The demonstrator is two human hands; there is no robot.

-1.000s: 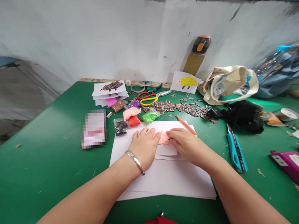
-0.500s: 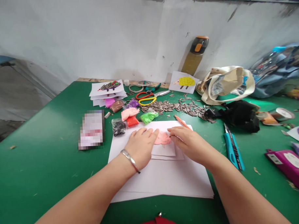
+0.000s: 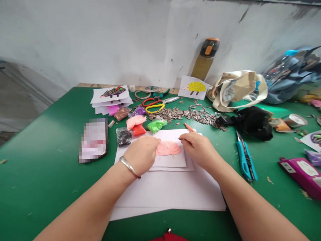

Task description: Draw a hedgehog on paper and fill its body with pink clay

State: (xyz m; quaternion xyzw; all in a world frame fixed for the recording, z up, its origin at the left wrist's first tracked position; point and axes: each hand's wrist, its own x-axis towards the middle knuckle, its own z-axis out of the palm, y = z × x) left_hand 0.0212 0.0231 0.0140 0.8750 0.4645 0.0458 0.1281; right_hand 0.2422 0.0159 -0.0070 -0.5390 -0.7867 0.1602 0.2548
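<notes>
Though illegible, red marks (image 3: 97,143); pink clay (image 3: 168,148)

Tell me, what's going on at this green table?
A flat pink clay-like patch lies on a small white sheet. A person's left fingers are at its left edge; the right fingers, near its upper right, pinch a small dark thing, too tiny to identify. Striped seeds lie loose beyond.
</notes>
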